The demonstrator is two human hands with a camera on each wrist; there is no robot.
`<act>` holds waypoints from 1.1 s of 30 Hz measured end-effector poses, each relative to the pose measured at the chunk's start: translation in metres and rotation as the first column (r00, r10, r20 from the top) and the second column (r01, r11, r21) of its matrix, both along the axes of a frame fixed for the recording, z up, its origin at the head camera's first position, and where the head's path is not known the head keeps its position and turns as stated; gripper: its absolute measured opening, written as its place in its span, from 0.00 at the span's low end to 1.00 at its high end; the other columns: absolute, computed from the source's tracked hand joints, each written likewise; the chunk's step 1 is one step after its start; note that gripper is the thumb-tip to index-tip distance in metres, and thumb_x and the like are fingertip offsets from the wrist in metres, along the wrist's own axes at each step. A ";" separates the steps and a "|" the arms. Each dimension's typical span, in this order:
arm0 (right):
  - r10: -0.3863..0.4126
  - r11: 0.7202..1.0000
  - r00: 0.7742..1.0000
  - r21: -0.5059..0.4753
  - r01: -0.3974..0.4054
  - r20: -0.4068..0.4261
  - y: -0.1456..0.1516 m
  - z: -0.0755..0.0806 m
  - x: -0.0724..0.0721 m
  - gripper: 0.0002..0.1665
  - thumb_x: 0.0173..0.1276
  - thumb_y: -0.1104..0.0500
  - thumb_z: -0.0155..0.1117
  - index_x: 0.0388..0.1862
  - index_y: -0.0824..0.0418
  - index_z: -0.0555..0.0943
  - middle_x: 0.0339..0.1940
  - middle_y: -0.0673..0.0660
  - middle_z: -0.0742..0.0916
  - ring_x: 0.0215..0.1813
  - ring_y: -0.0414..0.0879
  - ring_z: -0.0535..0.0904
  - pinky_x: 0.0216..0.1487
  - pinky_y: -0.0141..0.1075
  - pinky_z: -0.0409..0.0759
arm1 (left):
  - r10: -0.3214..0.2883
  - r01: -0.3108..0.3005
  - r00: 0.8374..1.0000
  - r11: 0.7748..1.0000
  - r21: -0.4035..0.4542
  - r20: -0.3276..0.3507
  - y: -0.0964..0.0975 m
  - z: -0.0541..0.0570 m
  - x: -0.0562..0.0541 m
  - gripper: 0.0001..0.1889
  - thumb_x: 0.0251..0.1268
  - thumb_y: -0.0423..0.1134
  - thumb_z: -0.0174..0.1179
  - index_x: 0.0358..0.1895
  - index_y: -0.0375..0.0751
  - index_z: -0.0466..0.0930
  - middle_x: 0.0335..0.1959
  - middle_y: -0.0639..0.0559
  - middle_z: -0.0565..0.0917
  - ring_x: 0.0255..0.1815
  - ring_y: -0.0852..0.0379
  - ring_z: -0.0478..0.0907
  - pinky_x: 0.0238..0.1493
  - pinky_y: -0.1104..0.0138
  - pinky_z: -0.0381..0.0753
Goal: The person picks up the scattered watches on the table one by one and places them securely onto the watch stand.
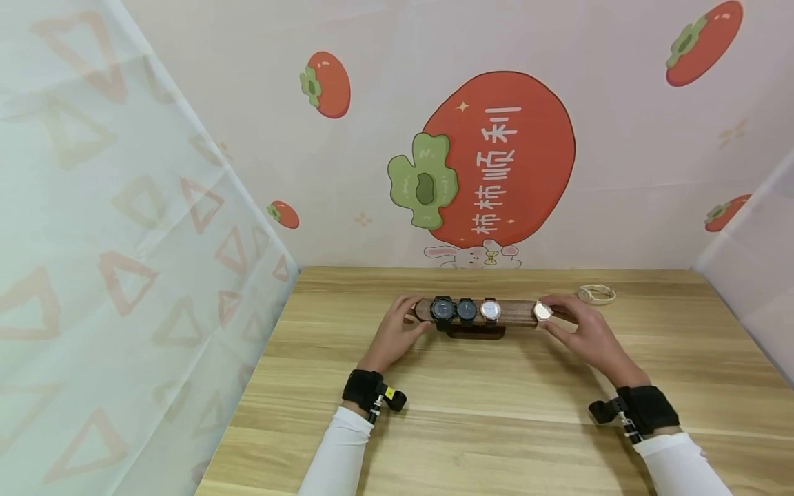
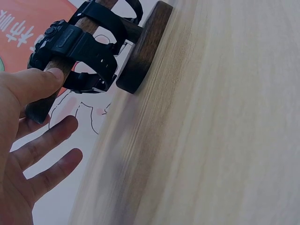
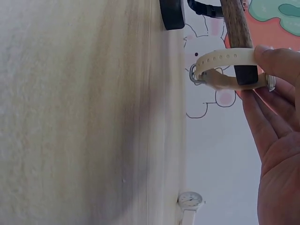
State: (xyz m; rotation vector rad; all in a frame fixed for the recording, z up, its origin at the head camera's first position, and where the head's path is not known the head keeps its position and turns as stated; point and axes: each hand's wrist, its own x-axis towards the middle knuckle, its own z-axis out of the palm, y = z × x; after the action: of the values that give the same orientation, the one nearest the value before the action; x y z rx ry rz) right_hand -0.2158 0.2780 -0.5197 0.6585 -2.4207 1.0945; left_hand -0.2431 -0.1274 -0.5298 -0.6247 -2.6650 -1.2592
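Note:
A dark wooden watch stand (image 1: 515, 313) has a long bar raised over a short base (image 1: 476, 333). Near the bar's left end hang a chunky black watch (image 1: 442, 309) and a second dark watch (image 1: 467, 310), then a white-faced watch (image 1: 490, 310). My left hand (image 1: 397, 333) grips the bar's left end between thumb and fingers; two fingers stick out in the left wrist view. At the opposite end, my right hand (image 1: 583, 331) pinches a cream-strapped watch (image 3: 225, 58), its buckled loop around the bar's end.
Another pale watch (image 1: 597, 294) lies on the wooden table (image 1: 465, 427) behind the right hand, close to the back wall. A persimmon-printed cloth (image 1: 360, 172) covers that wall, and a patterned cloth (image 1: 124, 241) hangs on the left.

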 end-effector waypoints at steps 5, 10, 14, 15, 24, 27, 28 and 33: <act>0.002 1.000 1.000 0.005 -0.002 0.011 -0.001 -0.001 0.000 0.32 0.60 0.72 0.81 0.64 0.65 0.82 0.56 0.62 0.88 0.60 0.16 0.75 0.60 0.12 0.76 | -0.011 0.011 1.000 1.000 0.012 0.002 0.000 0.000 0.000 0.31 0.75 0.40 0.69 0.77 0.41 0.72 0.71 0.45 0.75 0.61 0.48 0.80 0.60 0.56 0.89; 0.005 1.000 1.000 0.013 -0.005 0.020 -0.004 -0.001 -0.001 0.32 0.62 0.71 0.80 0.66 0.64 0.82 0.59 0.63 0.88 0.62 0.16 0.73 0.61 0.11 0.74 | -0.017 0.017 1.000 1.000 0.015 -0.007 -0.001 0.000 -0.002 0.31 0.75 0.40 0.69 0.77 0.41 0.72 0.70 0.45 0.75 0.59 0.49 0.80 0.59 0.56 0.90; 0.002 1.000 1.000 0.026 -0.002 0.020 -0.007 -0.001 -0.003 0.32 0.63 0.70 0.80 0.66 0.64 0.82 0.60 0.63 0.88 0.63 0.17 0.73 0.63 0.11 0.74 | -0.018 0.018 1.000 1.000 0.016 -0.013 -0.001 -0.001 -0.003 0.31 0.75 0.39 0.69 0.77 0.40 0.72 0.70 0.45 0.75 0.57 0.49 0.81 0.58 0.57 0.90; 0.003 1.000 1.000 0.027 -0.004 0.019 -0.007 -0.001 -0.003 0.32 0.63 0.70 0.80 0.66 0.64 0.82 0.60 0.63 0.88 0.63 0.17 0.73 0.63 0.12 0.74 | -0.018 0.018 1.000 1.000 0.016 -0.013 -0.001 -0.001 -0.003 0.31 0.75 0.39 0.69 0.77 0.40 0.72 0.70 0.45 0.75 0.57 0.50 0.81 0.58 0.57 0.90; 0.013 0.999 1.000 0.030 -0.013 0.018 -0.012 0.000 -0.006 0.31 0.61 0.70 0.81 0.64 0.63 0.84 0.62 0.63 0.87 0.64 0.18 0.72 0.63 0.11 0.73 | -0.012 0.013 1.000 1.000 0.025 -0.009 0.000 -0.001 -0.004 0.32 0.73 0.39 0.71 0.77 0.40 0.73 0.70 0.46 0.75 0.60 0.49 0.80 0.58 0.57 0.90; 0.008 0.999 1.000 0.046 -0.009 0.012 -0.013 0.000 -0.006 0.30 0.62 0.69 0.81 0.64 0.62 0.84 0.63 0.63 0.87 0.64 0.22 0.75 0.63 0.10 0.72 | -0.009 0.009 1.000 1.000 0.021 -0.009 0.001 -0.001 -0.004 0.32 0.73 0.38 0.71 0.77 0.40 0.73 0.70 0.46 0.76 0.61 0.49 0.80 0.58 0.57 0.90; 0.005 0.999 1.000 0.051 -0.006 0.011 -0.013 0.000 -0.006 0.30 0.62 0.69 0.81 0.64 0.62 0.84 0.64 0.62 0.87 0.64 0.24 0.77 0.63 0.10 0.71 | -0.009 0.009 1.000 1.000 0.020 -0.010 0.001 -0.001 -0.004 0.32 0.73 0.38 0.71 0.77 0.40 0.73 0.70 0.46 0.76 0.60 0.49 0.80 0.58 0.57 0.90; -0.013 0.997 1.000 0.078 0.013 -0.004 -0.013 0.000 -0.005 0.30 0.62 0.68 0.81 0.63 0.59 0.85 0.64 0.61 0.87 0.63 0.45 0.83 0.63 0.10 0.67 | -0.009 0.010 1.000 1.000 0.016 -0.018 0.000 -0.003 -0.004 0.31 0.74 0.39 0.70 0.77 0.41 0.73 0.70 0.46 0.76 0.58 0.50 0.81 0.58 0.58 0.90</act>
State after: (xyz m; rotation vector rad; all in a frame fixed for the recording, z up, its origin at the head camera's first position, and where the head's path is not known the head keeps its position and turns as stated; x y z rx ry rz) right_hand -0.2207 0.2651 -0.5200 0.6680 -2.4717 0.9973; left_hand -0.2468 -0.1273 -0.5327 -0.6441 -2.6373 -1.2702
